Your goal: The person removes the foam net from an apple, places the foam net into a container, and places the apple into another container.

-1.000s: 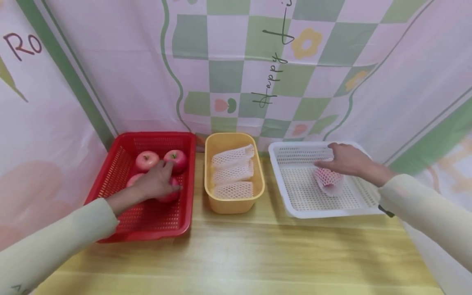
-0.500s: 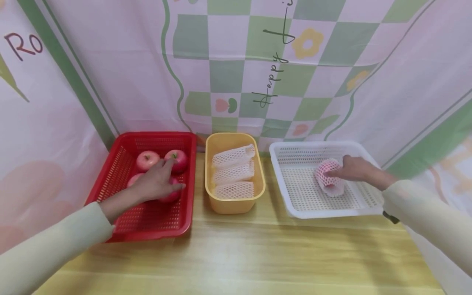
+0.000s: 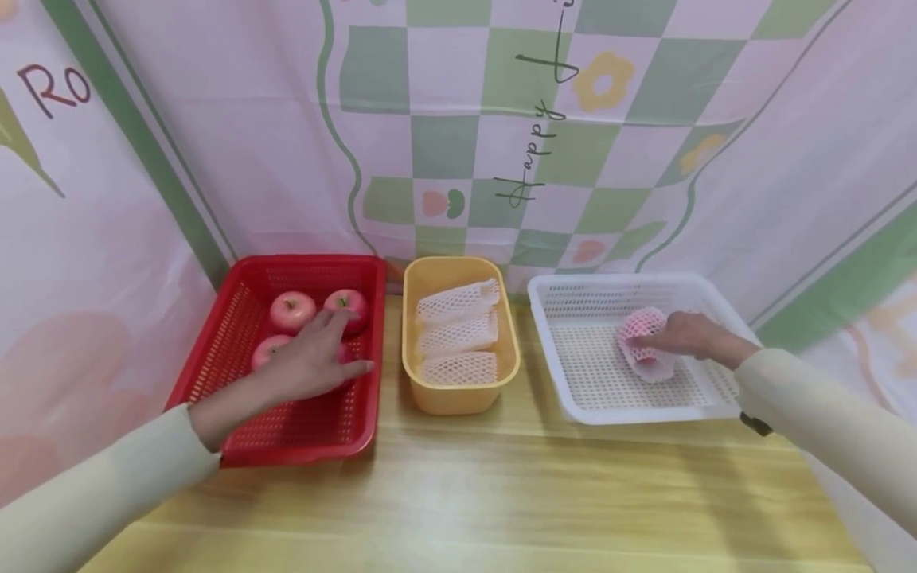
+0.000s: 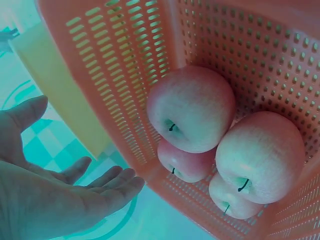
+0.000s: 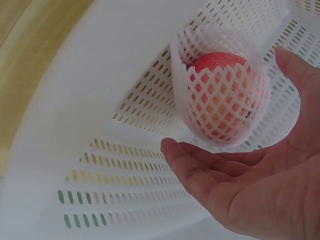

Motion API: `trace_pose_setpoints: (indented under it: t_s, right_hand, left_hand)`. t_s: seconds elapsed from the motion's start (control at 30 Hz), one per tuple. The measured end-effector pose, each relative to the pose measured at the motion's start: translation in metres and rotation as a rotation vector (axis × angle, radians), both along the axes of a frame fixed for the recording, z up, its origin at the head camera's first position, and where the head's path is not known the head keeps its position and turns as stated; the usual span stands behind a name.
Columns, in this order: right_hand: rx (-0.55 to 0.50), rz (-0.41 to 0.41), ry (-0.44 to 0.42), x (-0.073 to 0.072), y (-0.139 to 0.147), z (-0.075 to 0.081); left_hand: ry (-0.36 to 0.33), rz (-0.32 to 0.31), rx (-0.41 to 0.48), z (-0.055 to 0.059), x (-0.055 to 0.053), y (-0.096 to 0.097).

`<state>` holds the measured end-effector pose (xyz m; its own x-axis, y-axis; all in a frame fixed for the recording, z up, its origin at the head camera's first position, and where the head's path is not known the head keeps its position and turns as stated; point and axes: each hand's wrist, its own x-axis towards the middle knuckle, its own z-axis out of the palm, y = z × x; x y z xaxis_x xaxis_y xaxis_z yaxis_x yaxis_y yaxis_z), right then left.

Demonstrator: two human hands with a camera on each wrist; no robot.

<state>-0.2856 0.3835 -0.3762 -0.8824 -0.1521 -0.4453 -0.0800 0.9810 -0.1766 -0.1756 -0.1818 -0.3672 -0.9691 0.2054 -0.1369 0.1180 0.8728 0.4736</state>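
Over the red basket (image 3: 377, 342), my left hand (image 3: 310, 364) hovers with its fingers extended and thumb spread. Several red apples (image 4: 191, 107) lie in that basket; in the left wrist view the hand is apart from them, and in the head view it covers part of them. My right hand (image 5: 265, 185) reaches into the white basket (image 3: 616, 280), fingers and thumb spread apart around an apple in a white foam net sleeve (image 5: 225, 102). The sleeve's frilled end stands open on one side, with bare red apple skin showing. A gap shows between the fingers and the sleeve.
Between the two baskets stands a yellow bin (image 3: 454, 400) holding three foam net sleeves (image 3: 458, 368). All three containers sit in a row on a wooden table (image 3: 458, 493), close to a checked, printed cloth (image 3: 494, 143) hung behind.
My right hand has moved right and lower, uncovering more of the netted apple in the head view. My left hand has shifted slightly to the right over the apples.
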Motion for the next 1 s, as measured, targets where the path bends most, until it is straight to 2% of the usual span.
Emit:
trace_pose_setpoints:
  t_s: [0.2, 0.43, 0.67, 0.93, 1.0]
  right_hand:
    - [-0.008, 0.016, -0.033, -0.004, 0.001, 0.0]
    - [-0.017, 0.0, -0.056, -0.004, -0.001, -0.006]
    - [0.005, 0.012, -0.02, -0.009, -0.003, -0.01]
    - [0.042, -0.032, -0.003, -0.015, -0.01, -0.014]
    - [0.039, -0.035, 0.006, -0.015, -0.013, -0.015]
  left_hand:
    - [0.04, -0.034, 0.019, 0.0, 0.006, 0.002]
    - [0.036, -0.055, 0.029, 0.004, 0.017, 0.007]
    - [0.026, -0.07, 0.042, 0.01, 0.031, 0.014]
    - [-0.017, -0.056, 0.027, 0.015, 0.04, 0.024]
    - [-0.01, -0.06, 0.032, 0.015, 0.043, 0.025]
